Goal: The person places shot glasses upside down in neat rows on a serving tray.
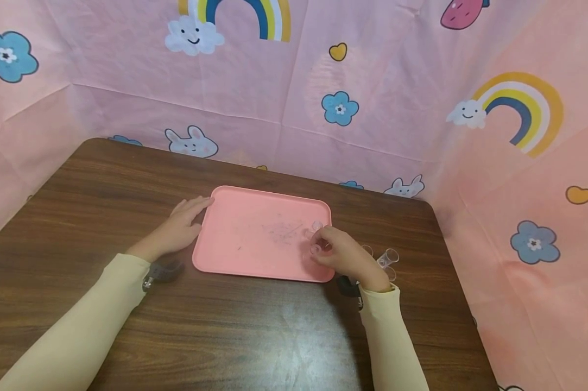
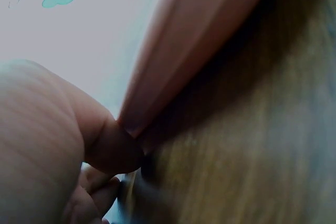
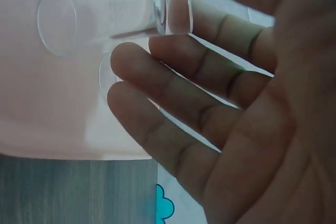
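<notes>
A pink tray (image 1: 245,217) lies on the table. Over its right end my right hand (image 1: 347,252) pinches a small clear cup (image 3: 126,17) between thumb and forefinger. In the right wrist view this cup lies sideways, its round mouth facing away from the palm, and the other fingers are loosely bent below it. Another clear cup (image 1: 317,225) is on the tray just beyond the fingertips. My left hand (image 1: 178,225) rests at the tray's left edge with fingers extended; in the left wrist view the thumb (image 2: 113,142) touches the tray's side.
Several clear cups (image 1: 388,257) stand or lie on the wooden table (image 1: 254,326) right of the tray, partly behind my right hand. Faint dark scratches (image 1: 284,231) mark the tray's surface. Pink patterned cloth (image 1: 254,98) hangs behind the table and along its sides.
</notes>
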Motion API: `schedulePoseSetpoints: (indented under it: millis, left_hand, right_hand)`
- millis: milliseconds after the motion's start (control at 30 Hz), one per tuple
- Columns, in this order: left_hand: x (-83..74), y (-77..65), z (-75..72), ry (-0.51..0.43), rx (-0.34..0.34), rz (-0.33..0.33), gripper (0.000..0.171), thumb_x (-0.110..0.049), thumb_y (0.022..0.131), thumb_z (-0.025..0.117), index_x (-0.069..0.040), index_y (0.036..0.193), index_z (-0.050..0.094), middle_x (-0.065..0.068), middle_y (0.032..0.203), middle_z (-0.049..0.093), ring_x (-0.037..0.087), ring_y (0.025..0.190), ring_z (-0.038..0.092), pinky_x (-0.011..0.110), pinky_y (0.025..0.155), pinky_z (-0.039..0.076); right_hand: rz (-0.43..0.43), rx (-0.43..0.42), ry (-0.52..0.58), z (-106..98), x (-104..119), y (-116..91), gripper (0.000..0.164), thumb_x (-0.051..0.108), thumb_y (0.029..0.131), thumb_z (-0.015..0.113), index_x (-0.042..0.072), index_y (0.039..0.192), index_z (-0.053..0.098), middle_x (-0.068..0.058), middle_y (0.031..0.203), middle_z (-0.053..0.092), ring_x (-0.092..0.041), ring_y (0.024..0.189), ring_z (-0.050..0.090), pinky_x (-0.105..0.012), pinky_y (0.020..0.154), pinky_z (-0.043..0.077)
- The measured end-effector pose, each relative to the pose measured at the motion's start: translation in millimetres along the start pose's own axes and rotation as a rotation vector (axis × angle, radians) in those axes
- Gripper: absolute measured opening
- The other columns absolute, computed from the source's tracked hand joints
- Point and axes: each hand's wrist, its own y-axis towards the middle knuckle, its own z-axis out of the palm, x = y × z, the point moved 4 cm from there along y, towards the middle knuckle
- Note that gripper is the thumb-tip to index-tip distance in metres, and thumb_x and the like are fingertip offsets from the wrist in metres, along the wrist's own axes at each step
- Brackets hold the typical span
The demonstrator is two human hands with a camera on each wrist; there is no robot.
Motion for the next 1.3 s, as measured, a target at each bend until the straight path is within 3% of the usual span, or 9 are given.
schedulePoseSetpoints:
  millis: [167, 333, 567, 667, 767, 900, 1000, 1133, 1300]
  left_hand:
    - [0.8, -0.3, -0.3, 0.001, 0.002, 0.006, 0.061, -0.001, 0.088, 0.046, -0.007, 0.148, 0.031, 0.018, 0.154, 0.024, 0.035, 0.144, 0.011, 0.049, 0.117, -0.003]
    - [-0.4, 1.0, -0.9, -0.003, 0.007, 0.011, 0.061, -0.001, 0.089, 0.045, -0.007, 0.148, 0.03, 0.018, 0.154, 0.023, 0.035, 0.144, 0.011, 0.049, 0.117, -0.003]
    - [-0.7, 1.1, -1.3, -0.078, 0.01, -0.028, 0.06, -0.007, 0.093, 0.043, -0.009, 0.15, 0.025, 0.018, 0.155, 0.021, 0.035, 0.145, 0.007, 0.051, 0.116, -0.005]
    - [0.0, 0.6, -1.9, -0.086, 0.02, -0.044, 0.057, -0.016, 0.097, 0.043, -0.011, 0.151, 0.024, 0.018, 0.156, 0.019, 0.036, 0.145, 0.005, 0.056, 0.115, -0.003]
    - [-0.3, 0.8, -2.0, -0.054, 0.021, -0.025, 0.058, -0.019, 0.098, 0.046, -0.01, 0.151, 0.024, 0.019, 0.155, 0.021, 0.037, 0.145, 0.007, 0.055, 0.116, -0.002]
    - [-0.9, 0.8, -2.9, -0.021, 0.012, 0.005, 0.058, -0.016, 0.097, 0.047, -0.008, 0.15, 0.025, 0.017, 0.154, 0.024, 0.035, 0.144, 0.012, 0.047, 0.118, -0.003]
    - [-0.6, 0.9, -2.9, -0.005, 0.01, 0.015, 0.058, -0.016, 0.097, 0.047, -0.007, 0.15, 0.025, 0.016, 0.155, 0.024, 0.034, 0.144, 0.012, 0.046, 0.118, -0.003]
    - [1.2, 1.7, -2.0, 0.003, 0.01, 0.017, 0.059, -0.018, 0.097, 0.048, -0.007, 0.15, 0.024, 0.015, 0.155, 0.024, 0.033, 0.145, 0.012, 0.046, 0.118, -0.003]
    - [1.5, 2.2, -1.3, 0.007, 0.004, 0.02, 0.059, -0.018, 0.097, 0.049, -0.008, 0.15, 0.025, 0.016, 0.155, 0.025, 0.033, 0.144, 0.013, 0.046, 0.118, -0.003]
  right_hand:
    - [-0.001, 0.01, 0.006, 0.9, -0.1, -0.3, 0.015, 0.015, 0.084, 0.071, 0.013, 0.095, 0.061, 0.002, 0.089, 0.057, -0.017, 0.087, 0.057, -0.036, 0.081, 0.054]
    - [0.017, -0.009, 0.005, -10.4, 1.9, -10.3, 0.029, 0.021, 0.084, 0.073, 0.011, 0.109, 0.061, 0.001, 0.098, 0.06, -0.018, 0.093, 0.059, -0.038, 0.082, 0.054]
    - [0.059, -0.172, -0.013, -71.8, -7.9, -52.4, 0.033, 0.02, 0.085, 0.072, 0.017, 0.115, 0.058, 0.0, 0.109, 0.061, -0.019, 0.098, 0.061, -0.039, 0.083, 0.054]
    - [0.095, -0.239, -0.021, -100.2, -28.0, -73.6, 0.036, 0.019, 0.086, 0.071, 0.015, 0.118, 0.056, 0.001, 0.111, 0.06, -0.022, 0.099, 0.063, -0.041, 0.082, 0.053]
    - [0.157, -0.25, -0.045, -117.1, -55.4, -92.0, 0.041, 0.02, 0.086, 0.072, 0.011, 0.122, 0.054, -0.006, 0.116, 0.059, -0.027, 0.101, 0.062, -0.044, 0.084, 0.053]
    - [0.235, -0.166, -0.023, -117.1, -88.5, -108.8, 0.05, 0.022, 0.085, 0.073, 0.006, 0.127, 0.052, -0.017, 0.123, 0.057, -0.035, 0.11, 0.059, -0.05, 0.089, 0.05]
    - [0.261, -0.095, 0.028, -108.1, -102.7, -116.0, 0.052, 0.022, 0.085, 0.072, 0.004, 0.128, 0.051, -0.019, 0.122, 0.059, -0.036, 0.11, 0.059, -0.046, 0.088, 0.051]
    - [0.267, -0.065, 0.103, -96.9, -110.3, -118.9, 0.05, 0.02, 0.085, 0.072, 0.003, 0.127, 0.052, -0.019, 0.114, 0.064, -0.033, 0.102, 0.063, -0.03, 0.078, 0.053]
    - [0.269, -0.075, 0.143, -89.8, -113.0, -117.3, 0.045, 0.019, 0.085, 0.073, 0.005, 0.124, 0.055, -0.018, 0.11, 0.064, -0.032, 0.097, 0.064, -0.027, 0.076, 0.053]
